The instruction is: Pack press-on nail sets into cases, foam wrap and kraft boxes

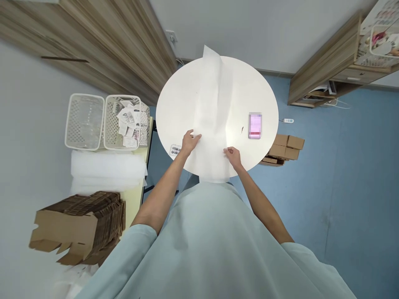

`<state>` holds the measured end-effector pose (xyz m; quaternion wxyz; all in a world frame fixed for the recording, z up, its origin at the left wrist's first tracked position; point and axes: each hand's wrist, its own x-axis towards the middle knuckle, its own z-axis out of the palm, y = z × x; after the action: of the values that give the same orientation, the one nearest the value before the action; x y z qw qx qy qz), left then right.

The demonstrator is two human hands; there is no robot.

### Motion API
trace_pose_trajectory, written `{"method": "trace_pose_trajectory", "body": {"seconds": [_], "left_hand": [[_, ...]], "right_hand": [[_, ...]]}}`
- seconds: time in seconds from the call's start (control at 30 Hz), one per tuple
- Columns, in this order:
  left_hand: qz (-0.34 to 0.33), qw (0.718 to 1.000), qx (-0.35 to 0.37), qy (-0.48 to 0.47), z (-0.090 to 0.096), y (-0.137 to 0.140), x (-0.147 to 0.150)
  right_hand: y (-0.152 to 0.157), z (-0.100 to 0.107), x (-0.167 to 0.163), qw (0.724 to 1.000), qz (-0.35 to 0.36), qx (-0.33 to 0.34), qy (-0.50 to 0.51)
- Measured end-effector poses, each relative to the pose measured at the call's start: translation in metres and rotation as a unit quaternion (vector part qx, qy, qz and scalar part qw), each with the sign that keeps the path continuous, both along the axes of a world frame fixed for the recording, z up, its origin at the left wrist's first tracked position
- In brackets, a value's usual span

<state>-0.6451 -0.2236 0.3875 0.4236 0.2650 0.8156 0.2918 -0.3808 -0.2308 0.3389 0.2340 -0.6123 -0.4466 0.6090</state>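
A long strip of white foam sheet runs across the round white table, from past the far edge to the near edge by my body. Its far part is creased and lifts up. My left hand is at the strip's left edge, thumb and fingers apart, the thumb reaching over the sheet. On the right edge, my right hand pinches the sheet between thumb and fingers. Left of my left hand lies a small clear case with dark round pieces in it, partly hidden by my forearm.
A phone lies on the table's right side. At the left, a side table bears white baskets, a foam roll and flattened cardboard boxes. Brown cartons stand on the floor at right, near a shelf unit.
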Motion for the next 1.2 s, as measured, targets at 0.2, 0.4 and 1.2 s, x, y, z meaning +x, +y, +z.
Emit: {"method": "trace_pose_trajectory", "body": {"seconds": [0.2,0.4,1.2], "left_hand": [[-0.013,0.996,-0.046,-0.073,-0.016,-0.051,0.011],[-0.032,0.992,-0.077,-0.093,-0.031,-0.071,0.026],[-0.343,0.926,-0.046,0.153,-0.024,-0.117,-0.132]], "right_hand": [[0.014,-0.010,-0.013,0.999,-0.021,0.005,-0.030],[0.027,-0.015,-0.020,0.996,-0.018,0.002,-0.091],[0.020,-0.020,-0.013,0.964,-0.069,0.018,-0.258]]}}
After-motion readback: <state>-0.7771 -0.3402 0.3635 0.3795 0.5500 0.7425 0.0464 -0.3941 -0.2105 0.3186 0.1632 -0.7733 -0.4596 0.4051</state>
